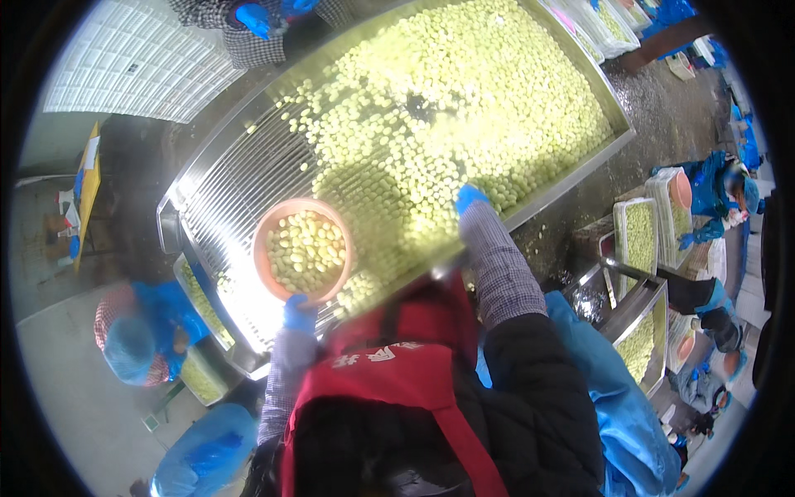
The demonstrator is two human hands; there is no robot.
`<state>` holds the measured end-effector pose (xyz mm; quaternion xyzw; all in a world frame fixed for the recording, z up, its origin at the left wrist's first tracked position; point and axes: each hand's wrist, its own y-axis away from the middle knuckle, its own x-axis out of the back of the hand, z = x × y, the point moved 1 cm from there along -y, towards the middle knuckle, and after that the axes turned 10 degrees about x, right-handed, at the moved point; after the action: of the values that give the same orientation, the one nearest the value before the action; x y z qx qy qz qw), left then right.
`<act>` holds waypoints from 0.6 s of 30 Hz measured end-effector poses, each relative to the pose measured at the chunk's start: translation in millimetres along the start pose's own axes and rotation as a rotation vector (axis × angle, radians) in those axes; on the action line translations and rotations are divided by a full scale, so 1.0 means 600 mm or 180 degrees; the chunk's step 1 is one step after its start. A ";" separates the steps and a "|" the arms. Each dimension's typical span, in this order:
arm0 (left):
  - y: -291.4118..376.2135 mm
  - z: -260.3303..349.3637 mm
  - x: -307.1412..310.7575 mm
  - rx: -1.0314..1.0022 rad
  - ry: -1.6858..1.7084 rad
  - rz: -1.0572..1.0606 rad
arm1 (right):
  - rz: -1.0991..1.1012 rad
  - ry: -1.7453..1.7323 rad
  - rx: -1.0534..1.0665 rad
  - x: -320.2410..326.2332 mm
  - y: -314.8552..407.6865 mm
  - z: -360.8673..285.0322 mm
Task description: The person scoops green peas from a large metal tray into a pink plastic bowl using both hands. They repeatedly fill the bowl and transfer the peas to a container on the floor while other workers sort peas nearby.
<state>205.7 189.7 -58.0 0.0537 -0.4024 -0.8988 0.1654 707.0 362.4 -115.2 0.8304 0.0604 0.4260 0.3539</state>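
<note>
A large metal sorting table with a slatted surface (248,168) lies before me, much of it covered by small pale green oval fruits or nuts (528,81). My left hand (299,315), in a blue glove, grips the near rim of an orange plastic bowl (261,242). The bowl rests on the slats and holds more of the oval pieces, yellower in colour. My right hand (470,197), also blue-gloved, is over the pieces near the table's near edge. Its fingers are partly hidden, and I cannot tell whether it holds any.
Across the table stands a person with blue-gloved hands (253,20). Co-workers in blue are at the lower left (130,348) and right (720,192). Filled crates (638,239) stand at the right, and a tray (202,376) at the left. White stacked crates (143,62) are upper left.
</note>
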 end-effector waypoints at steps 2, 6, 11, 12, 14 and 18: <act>0.017 0.021 -0.028 0.1070 0.1206 -0.0151 | -0.0079 0.0024 0.0139 0.009 -0.009 0.009; 0.018 0.030 -0.037 0.0637 0.0869 -0.0615 | 0.0348 -0.0320 -0.0231 0.032 0.035 -0.050; -0.036 -0.045 0.000 -0.0244 -0.0018 -0.1064 | -0.0928 -0.2470 0.1878 0.058 0.219 -0.291; -0.052 -0.063 0.009 -0.0440 -0.0400 -0.1033 | -0.0888 -0.1984 0.2350 0.077 0.283 -0.297; -0.090 -0.097 0.022 -0.0493 -0.0237 -0.0905 | -0.1218 -0.1474 0.2053 0.095 0.302 -0.357; -0.123 -0.113 0.026 -0.1943 -0.2559 -0.0065 | -0.1090 -0.1768 0.0668 0.116 0.218 -0.356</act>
<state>187.6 182.3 -157.2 -0.3435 -0.1525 -0.9267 -0.0032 563.9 407.9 97.1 0.9244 0.1438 0.1094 0.3358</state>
